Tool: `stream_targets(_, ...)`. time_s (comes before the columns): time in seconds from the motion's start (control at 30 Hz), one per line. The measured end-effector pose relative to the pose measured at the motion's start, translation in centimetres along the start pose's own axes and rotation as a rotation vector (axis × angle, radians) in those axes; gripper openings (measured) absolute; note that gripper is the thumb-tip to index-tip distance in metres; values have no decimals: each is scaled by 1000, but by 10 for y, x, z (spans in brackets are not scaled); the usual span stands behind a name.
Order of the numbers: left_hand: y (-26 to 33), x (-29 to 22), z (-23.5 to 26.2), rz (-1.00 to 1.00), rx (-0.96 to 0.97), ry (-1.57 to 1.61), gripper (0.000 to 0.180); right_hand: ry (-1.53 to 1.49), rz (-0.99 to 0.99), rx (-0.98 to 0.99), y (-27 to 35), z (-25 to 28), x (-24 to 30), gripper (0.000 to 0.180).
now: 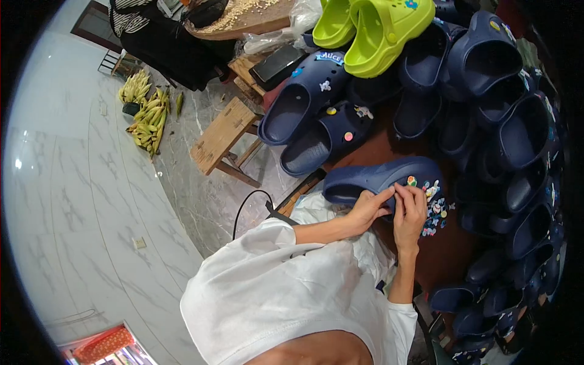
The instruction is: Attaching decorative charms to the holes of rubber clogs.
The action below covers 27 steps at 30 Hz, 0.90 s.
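Observation:
A navy blue clog [365, 177] lies on its side on the dark brown table [450, 255], right in front of me. My left hand [367, 211] grips its lower edge, thumb stretched toward the toe. My right hand [410, 212] sits beside it, fingertips pinched on a small colourful charm [412, 181] at the clog's perforated top. A heap of several small colourful charms [435, 210] lies just right of my right hand. White sleeves cover both forearms.
Many navy clogs [517, 134] are piled around the table's right and far sides, and two lime green clogs [377, 27] lie at the top. On the marble floor to the left are a wooden stool [222, 137], corn cobs [149, 118] and a black cable [243, 210].

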<state>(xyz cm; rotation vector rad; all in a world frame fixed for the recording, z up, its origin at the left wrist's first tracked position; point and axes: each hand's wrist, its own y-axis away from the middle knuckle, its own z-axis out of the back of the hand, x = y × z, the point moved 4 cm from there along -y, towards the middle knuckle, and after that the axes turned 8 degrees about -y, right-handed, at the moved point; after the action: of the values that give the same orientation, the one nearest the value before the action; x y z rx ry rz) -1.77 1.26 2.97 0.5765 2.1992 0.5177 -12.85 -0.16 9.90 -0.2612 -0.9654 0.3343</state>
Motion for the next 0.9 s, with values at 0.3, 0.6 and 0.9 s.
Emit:
stream_targets(0.3, -4, 2, -2, -11, -14, -103, 23, -62, -119, 3, 8, 4, -5, 26)
stream_targets(0.6, -7, 5, -1, 28, -116, -74, 19, -54, -59, -30, 17, -1, 9, 24)
stream_targets(0.9, 6, -13, -20, 163, 37, 189, 27, -17, -256, -444, 80, 20, -28, 19)
